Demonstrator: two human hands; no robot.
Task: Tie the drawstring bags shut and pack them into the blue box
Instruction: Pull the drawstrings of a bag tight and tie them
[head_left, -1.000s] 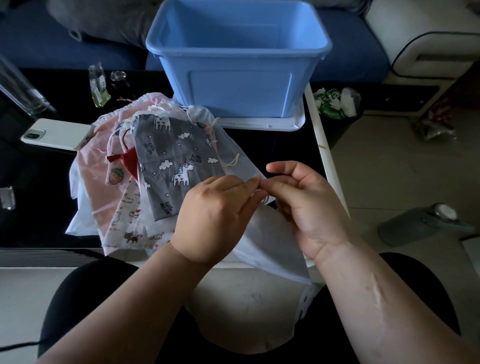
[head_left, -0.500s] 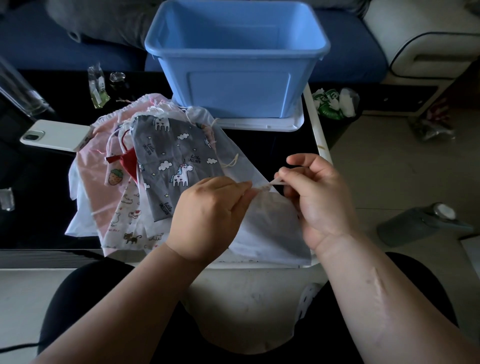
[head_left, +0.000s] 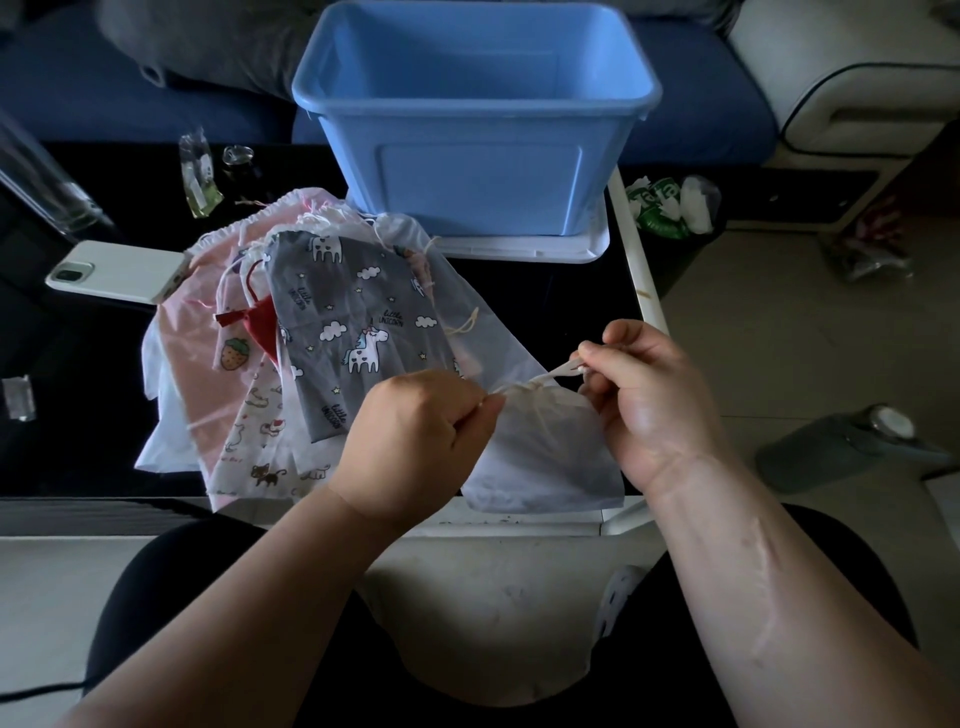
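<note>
White drawstring bag (head_left: 545, 457) — thin, soft, sheer cloth, gathered at its mouth — is held over the near edge of the desk (head_left: 545, 296), well in front of the blue box (head_left: 478, 192). One end of its flat cord (head_left: 550, 375) is pinched by the left hand (head_left: 415, 431), the other by the right hand (head_left: 649, 395), with a loose knot seen between them. Should the pull be uneven, the smooth cord could be lost or the knot left slack. Closer to the box, a limp heap is topped by the grey unicorn bag (head_left: 353, 322). The box is rigid, smooth-walled, rectangular.
</note>
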